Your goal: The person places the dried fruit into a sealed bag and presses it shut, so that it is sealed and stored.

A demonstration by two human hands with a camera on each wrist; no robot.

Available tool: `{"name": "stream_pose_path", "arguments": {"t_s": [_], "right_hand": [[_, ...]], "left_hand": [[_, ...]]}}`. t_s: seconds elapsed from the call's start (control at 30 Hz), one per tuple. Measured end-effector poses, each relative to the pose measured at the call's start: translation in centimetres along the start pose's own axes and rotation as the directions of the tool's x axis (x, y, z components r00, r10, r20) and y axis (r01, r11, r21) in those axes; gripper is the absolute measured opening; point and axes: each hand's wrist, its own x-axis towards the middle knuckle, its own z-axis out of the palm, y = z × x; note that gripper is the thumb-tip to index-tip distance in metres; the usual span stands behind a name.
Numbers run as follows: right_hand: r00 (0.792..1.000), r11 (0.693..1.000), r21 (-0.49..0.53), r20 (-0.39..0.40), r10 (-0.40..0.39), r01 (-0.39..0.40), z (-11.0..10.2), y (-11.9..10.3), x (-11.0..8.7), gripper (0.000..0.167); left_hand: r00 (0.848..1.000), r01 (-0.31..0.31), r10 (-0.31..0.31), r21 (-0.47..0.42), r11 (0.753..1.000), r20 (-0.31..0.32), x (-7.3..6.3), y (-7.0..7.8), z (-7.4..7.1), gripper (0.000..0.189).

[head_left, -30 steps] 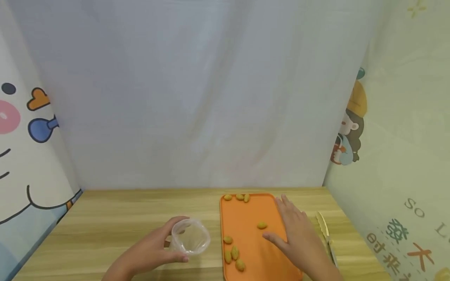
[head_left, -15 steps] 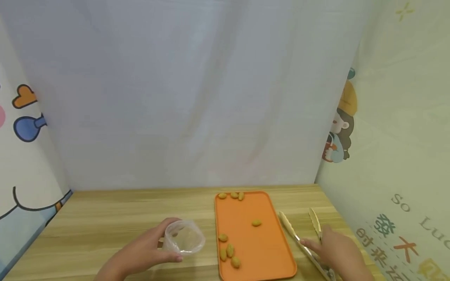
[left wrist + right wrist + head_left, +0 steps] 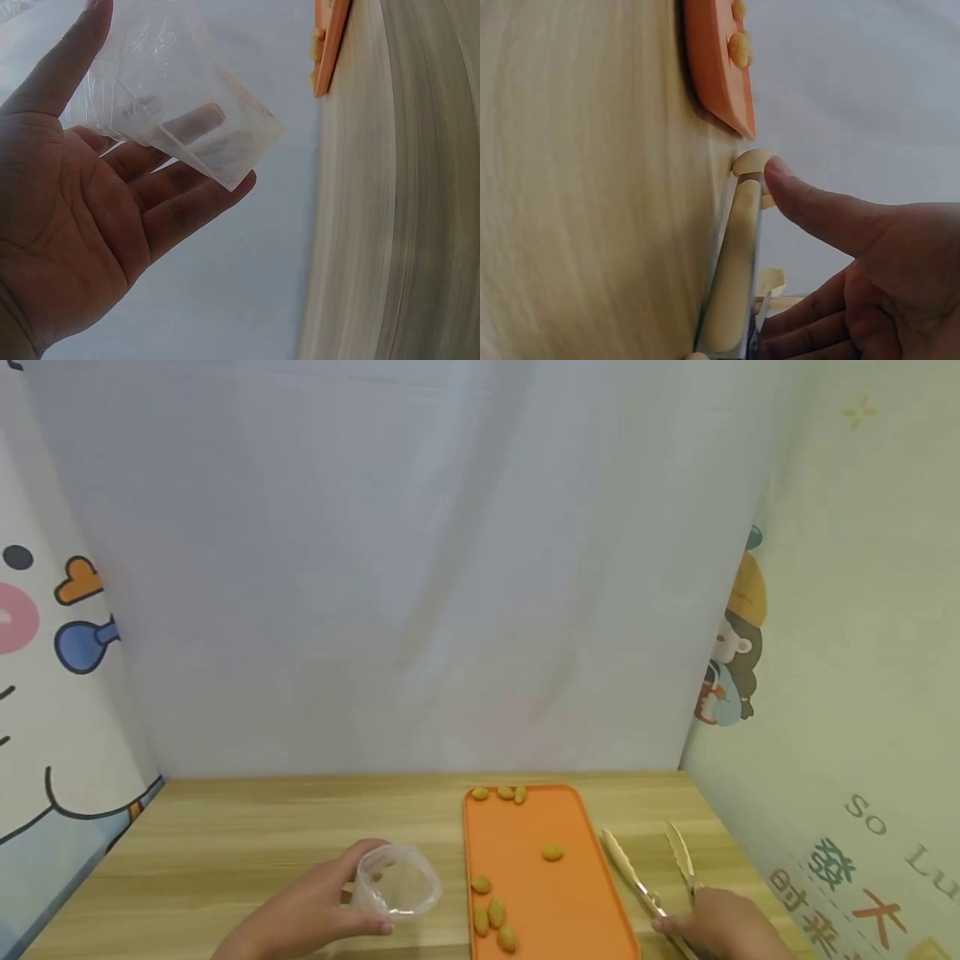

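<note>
A clear plastic bag [image 3: 405,883] is held by my left hand [image 3: 315,906], left of the orange tray [image 3: 547,910]. Its mouth gapes in a round shape; in the left wrist view the bag's [image 3: 217,135] lower corners hang between thumb and fingers. On the right, my right hand [image 3: 723,927] grips a pair of metal tongs [image 3: 630,872] with pale tips, spread in a V. In the right wrist view the thumb presses one arm of the tongs [image 3: 735,262], the fingers wrap behind the other. Several small yellow-brown oval pieces [image 3: 496,912] lie on the tray.
The wooden table [image 3: 300,818] ends at a white curtain [image 3: 375,610] behind. A printed cloth [image 3: 840,693] hangs along the right side, and a cartoon cloth [image 3: 67,710] along the left.
My right hand has left the tray's right edge, moved right and down to the tongs, and taken hold of them. The left hand keeps the bag in nearly the same place.
</note>
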Motion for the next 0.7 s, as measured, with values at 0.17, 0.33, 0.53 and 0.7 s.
{"name": "stream_pose_path", "arguments": {"t_s": [0.17, 0.33, 0.53, 0.7], "right_hand": [[0.999, 1.000, -0.011, -0.041, -0.007, 0.007, 1.0, 0.4, 0.4, 0.066], [0.997, 1.000, 0.013, -0.074, -0.009, 0.010, 1.3, 0.5, 0.3, 0.055], [0.998, 0.999, 0.054, -0.065, 0.007, -0.003, -0.2, 0.7, -0.2, 0.044], [0.999, 0.999, 0.052, -0.035, 0.010, -0.008, -1.8, 0.9, 0.1, 0.042]], "left_hand": [[1.000, 0.008, -0.008, -0.017, 1.000, 0.010, 0.0, 0.0, 0.0, 0.074], [0.999, 0.038, -0.038, -0.001, 0.999, -0.001, 0.1, 0.1, 0.3, 0.075], [0.998, 0.063, -0.063, -0.004, 0.998, -0.002, 0.2, 0.2, 0.4, 0.077], [0.998, 0.063, -0.063, -0.009, 0.998, -0.002, 0.2, 0.1, 0.3, 0.077]]}}
